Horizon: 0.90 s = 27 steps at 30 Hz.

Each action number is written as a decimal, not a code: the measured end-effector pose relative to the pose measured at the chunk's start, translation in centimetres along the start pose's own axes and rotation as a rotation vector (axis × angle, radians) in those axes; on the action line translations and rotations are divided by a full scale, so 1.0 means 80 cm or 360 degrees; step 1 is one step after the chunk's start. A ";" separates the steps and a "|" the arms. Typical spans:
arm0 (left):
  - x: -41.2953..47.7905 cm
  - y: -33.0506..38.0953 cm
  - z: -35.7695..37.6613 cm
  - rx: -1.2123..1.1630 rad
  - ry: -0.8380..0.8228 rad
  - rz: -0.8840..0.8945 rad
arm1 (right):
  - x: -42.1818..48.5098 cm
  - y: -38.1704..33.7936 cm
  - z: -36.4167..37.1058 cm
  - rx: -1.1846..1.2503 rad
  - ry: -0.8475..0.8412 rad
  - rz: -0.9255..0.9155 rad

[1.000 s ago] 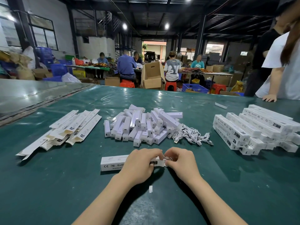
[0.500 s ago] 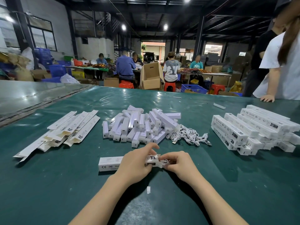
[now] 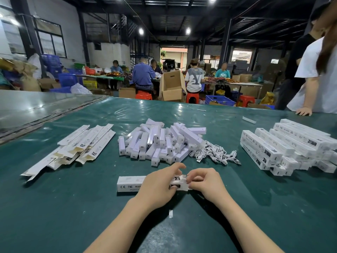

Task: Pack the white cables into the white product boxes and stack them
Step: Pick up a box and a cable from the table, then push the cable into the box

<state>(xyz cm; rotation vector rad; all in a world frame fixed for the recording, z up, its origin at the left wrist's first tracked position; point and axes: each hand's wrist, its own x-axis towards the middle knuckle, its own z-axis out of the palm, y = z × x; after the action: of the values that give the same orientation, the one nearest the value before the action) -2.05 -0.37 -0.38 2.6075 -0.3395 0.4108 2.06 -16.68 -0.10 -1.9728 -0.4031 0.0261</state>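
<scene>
A long white product box (image 3: 128, 183) lies flat on the green table (image 3: 54, 207) in front of me. My left hand (image 3: 158, 185) grips its right half from above. My right hand (image 3: 205, 181) pinches the flap at the box's right end. No cable shows at the box mouth. Behind lies a heap of white bar-shaped items (image 3: 160, 141), with a tangle of white cables (image 3: 215, 154) at its right. Flat unfolded boxes (image 3: 76, 147) lie at the left. Closed boxes (image 3: 288, 145) are stacked at the right.
A small white scrap (image 3: 170, 214) lies between my forearms. Another person's hand (image 3: 303, 111) rests on the table's far right edge. A loose white strip (image 3: 249, 119) lies near it. Workers and cardboard boxes fill the hall behind.
My right hand has moved from feeding something into the box end to pinching its flap. My left index finger has lifted off the box top.
</scene>
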 end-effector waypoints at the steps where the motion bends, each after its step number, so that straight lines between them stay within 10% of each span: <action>1: 0.000 0.000 0.001 0.0002 0.0009 -0.0009 | 0.000 0.000 0.001 0.0002 0.0008 -0.0014; 27: 0.003 -0.001 0.002 -0.0008 -0.0006 0.0003 | -0.001 0.002 0.007 -0.0036 0.0004 -0.0212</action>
<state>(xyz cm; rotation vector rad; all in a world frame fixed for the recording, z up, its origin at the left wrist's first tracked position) -1.75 -0.41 -0.46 2.6035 -0.3438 0.4049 1.95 -16.23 -0.50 -1.9639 -0.5341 -0.0660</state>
